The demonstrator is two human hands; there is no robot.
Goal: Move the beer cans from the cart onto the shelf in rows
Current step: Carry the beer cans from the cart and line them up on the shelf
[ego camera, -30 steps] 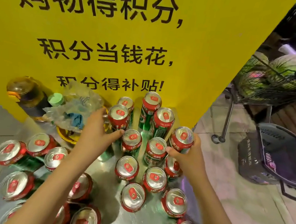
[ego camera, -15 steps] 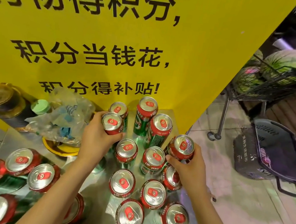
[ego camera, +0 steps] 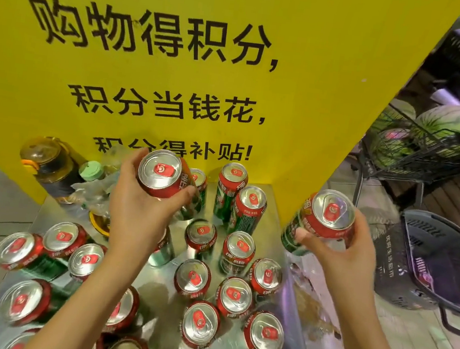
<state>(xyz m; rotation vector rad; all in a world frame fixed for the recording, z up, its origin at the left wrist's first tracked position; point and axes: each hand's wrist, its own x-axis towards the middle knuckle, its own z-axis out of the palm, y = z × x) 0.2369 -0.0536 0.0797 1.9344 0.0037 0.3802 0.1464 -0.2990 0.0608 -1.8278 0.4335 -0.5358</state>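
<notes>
The left hand [ego camera: 135, 214] grips a beer can [ego camera: 161, 174] by its side, fingers curled round the red band, and holds it tilted above the shiny metal surface [ego camera: 161, 285] with its silver top and red pull tab facing the camera. The right hand [ego camera: 342, 247] grips a second can [ego camera: 325, 219] the same way, out past the right edge of the surface and clear of everything else.

Below and between the hands, many more cans [ego camera: 237, 251] stand upright on the surface, loosely grouped, with green bodies and red tops; white characters run round the red bands but are too small to read with confidence. A further cluster [ego camera: 57, 257] stands at the lower left.

Behind them rises a yellow sign [ego camera: 242, 29] with black writing: "购物得积分," then "积分当钱花," then "积分得补贴!", the last line partly covered by the left hand's can. At the sign's foot on the left stand a dark jar [ego camera: 48, 165] and a crumpled clear plastic bag [ego camera: 95, 191].

On the floor to the right lies a dark shopping basket [ego camera: 428, 259] with small white characters on its side. Beyond it a wire cart [ego camera: 419, 152] holds watermelons [ego camera: 455, 119].
</notes>
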